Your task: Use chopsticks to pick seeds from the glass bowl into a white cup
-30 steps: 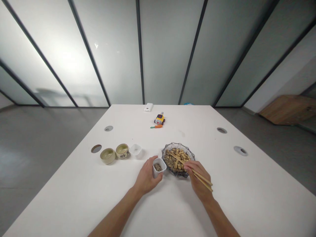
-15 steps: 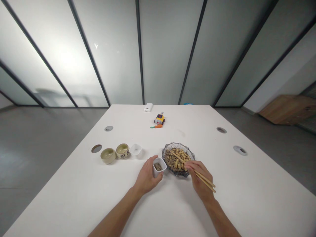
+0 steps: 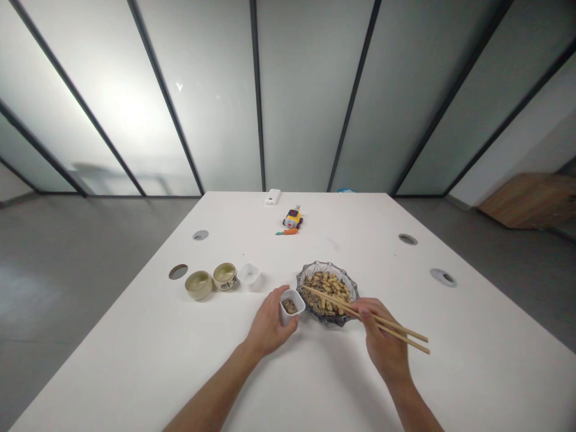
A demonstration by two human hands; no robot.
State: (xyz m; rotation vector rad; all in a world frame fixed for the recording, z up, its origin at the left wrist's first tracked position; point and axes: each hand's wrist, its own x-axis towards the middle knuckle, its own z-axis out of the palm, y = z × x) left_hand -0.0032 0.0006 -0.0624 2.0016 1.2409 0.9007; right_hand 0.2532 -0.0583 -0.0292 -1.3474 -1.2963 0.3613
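Note:
A small white square cup [image 3: 296, 297] with sunflower seeds [image 3: 289, 306] inside is gripped by my left hand [image 3: 271, 323], fingers wrapped around its side. Just to its right stands a glass bowl [image 3: 351, 281] with a wavy rim, filled with peanuts [image 3: 336, 288] and more striped sunflower seeds. Wooden chopsticks [image 3: 400, 332] are held in my right hand [image 3: 383, 336], closed around their middle. Their tips reach over the left part of the bowl; whether anything is pinched between them I cannot make out.
Left of my hand stand a clear white cup [image 3: 250, 279] and two olive-green bowls, one plain [image 3: 198, 285], one lettered [image 3: 225, 276]. Farther back lie a toy car [image 3: 293, 218], a small carrot-shaped thing [image 3: 288, 231] and a white box-like device [image 3: 272, 197]. The white table [image 3: 135, 360] has several cable holes.
My right hand has shifted right and the chopsticks lie flatter, their tips moved toward the bowl's left side. My left hand and the cup stay nearly in place. The view has shifted slightly.

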